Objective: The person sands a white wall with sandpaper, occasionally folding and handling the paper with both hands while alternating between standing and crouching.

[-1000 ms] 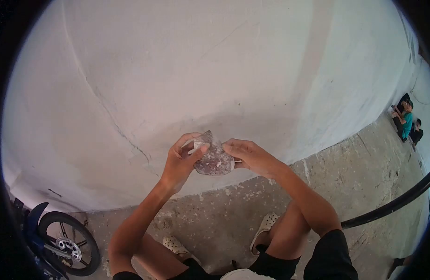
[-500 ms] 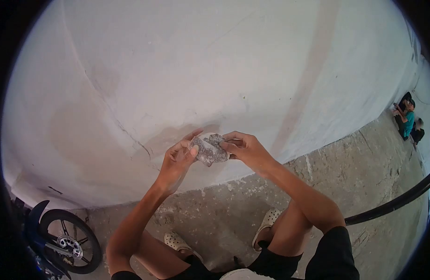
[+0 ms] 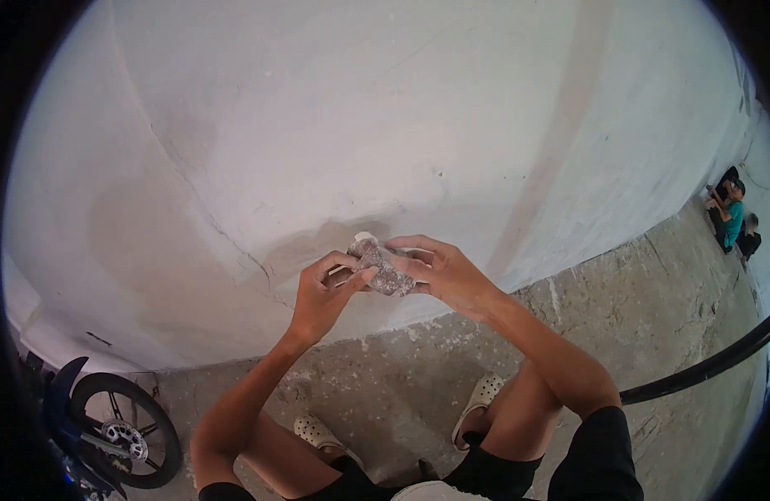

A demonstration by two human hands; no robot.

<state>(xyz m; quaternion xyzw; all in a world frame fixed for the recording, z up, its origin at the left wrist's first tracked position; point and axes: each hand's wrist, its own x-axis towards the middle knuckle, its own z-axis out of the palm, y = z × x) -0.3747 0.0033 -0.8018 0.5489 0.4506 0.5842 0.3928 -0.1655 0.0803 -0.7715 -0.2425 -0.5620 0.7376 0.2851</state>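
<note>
Both hands are up in front of the big white plastered wall, working one small thing between them: a crumpled, brownish-grey speckled sheet of what looks like worn sandpaper (can't swear to the material, it's small in the shot). The left hand has its thumb and fingers closed around the sheet's left edge, and the right hand pinches the right edge with thumb on the near side and fingers curled over the top — so both grips are closed on the same piece, which is bunched up between them. The sheet sits just in front of the wall, right by a darker, damp-looking patch and a thin crack that runs diagonally down the plaster to the left of it.

Below the wall is rough grey concrete floor, and the person's feet in cream perforated clogs are planted on it — knees bent, black shorts showing. At the wall's lower left foot there's a blue motorbike's front wheel. Far along the wall to the right, someone in a teal shirt sits against it, well apart from the hands.
</note>
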